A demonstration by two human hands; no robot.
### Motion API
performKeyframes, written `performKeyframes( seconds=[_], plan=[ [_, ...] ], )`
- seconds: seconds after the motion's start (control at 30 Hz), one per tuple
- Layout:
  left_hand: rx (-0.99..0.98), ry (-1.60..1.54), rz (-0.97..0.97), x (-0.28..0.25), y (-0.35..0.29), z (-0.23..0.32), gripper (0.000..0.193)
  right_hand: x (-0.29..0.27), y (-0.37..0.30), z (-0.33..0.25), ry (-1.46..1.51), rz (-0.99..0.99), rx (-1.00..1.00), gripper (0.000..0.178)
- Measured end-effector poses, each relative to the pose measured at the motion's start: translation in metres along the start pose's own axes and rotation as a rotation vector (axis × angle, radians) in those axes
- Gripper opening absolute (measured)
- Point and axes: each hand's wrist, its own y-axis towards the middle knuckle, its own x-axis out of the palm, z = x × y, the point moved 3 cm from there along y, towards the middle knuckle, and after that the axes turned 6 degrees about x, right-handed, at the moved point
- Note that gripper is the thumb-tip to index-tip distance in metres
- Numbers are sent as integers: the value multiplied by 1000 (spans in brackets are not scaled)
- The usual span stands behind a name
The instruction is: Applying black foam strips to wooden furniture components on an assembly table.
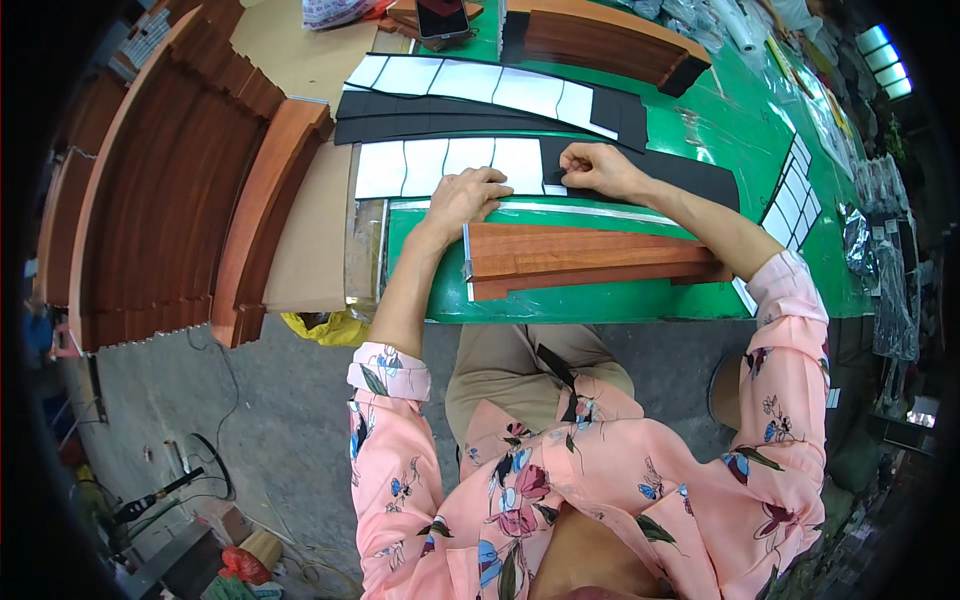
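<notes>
A long black strip point(690, 176) lies across the green table point(720, 120), its left part covered by white backing pieces point(440, 166). My left hand point(468, 193) rests flat on the white pieces, pressing them down. My right hand point(597, 166) pinches the edge where the white backing meets the bare black strip. Just in front of my hands lies a reddish wooden plank point(590, 258), under my right forearm.
A second black strip with white pieces point(500, 95) lies farther back. Curved wooden parts point(170, 190) are stacked at the left, another point(610, 40) at the far side. A phone point(442, 18) sits at the back. Cardboard point(315, 240) and a yellow bag point(325, 326) are at the table's left end.
</notes>
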Motion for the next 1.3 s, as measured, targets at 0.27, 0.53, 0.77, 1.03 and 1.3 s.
performKeyframes(
  seconds=[0.27,0.53,0.77,1.03,1.3],
  plan=[
    [-238,-701,582,-43,-45,-1,36,-27,-74,-101,797,-23,-101,21],
    [-2,-485,868,-128,-93,166,23,-6,-149,-136,399,38,-325,16],
    [-2,-468,798,-112,-102,201,40,8,-182,-150,80,119,-641,10],
    [-166,-1107,773,-86,-111,206,36,24,-190,-136,628,-38,-400,24],
    [-288,-917,997,-74,-120,210,41,46,-205,-142,-70,621,-771,34]
  ],
)
